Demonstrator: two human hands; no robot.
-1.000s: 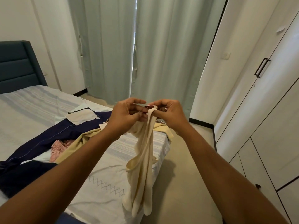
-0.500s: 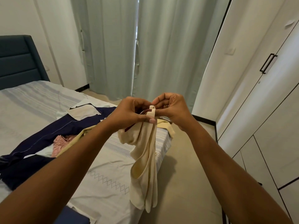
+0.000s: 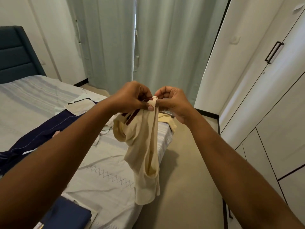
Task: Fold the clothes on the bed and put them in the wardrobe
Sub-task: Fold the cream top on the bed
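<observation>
Nearest, at the bottom edge: folded dark navy fabric block (image 3: 66,215) on the corner of the white-sheeted bed (image 3: 105,192).

Above the bed edge hangs the cream sleeveless knit top (image 3: 143,154), bunched and twisted, hem dangling over the floor gap. It is not folded yet.

Left hand (image 3: 132,98) has its fingers curled and thumb pressed, pinching the top's narrow strap. Right hand (image 3: 173,103) pinches the same strap from the other side, and the hands nearly touch. A dark red strip shows at the neckline; can't tell what it is.

Risks:
- The whole garment hangs from one thin strap. If either pinch slips, it probably drops to the floor rather than the bed.
- The body is twisted. Folding it without shaking it out would likely give a lumpy fold.
- The strap could stretch if pulled apart.

Farther on the bed lie a long navy garment with white piping (image 3: 49,128), a pale yellow garment (image 3: 166,119) at the far corner and a flat off-white cloth piece (image 3: 79,106), all unfolded. The yellow one sits at the edge and may slide off if the sheet is tugged.

On the right is the white panelled wardrobe (image 3: 280,113) with its doors closed; it needs a free hand to open. Grey-green curtains (image 3: 165,38) hang at the back.
</observation>
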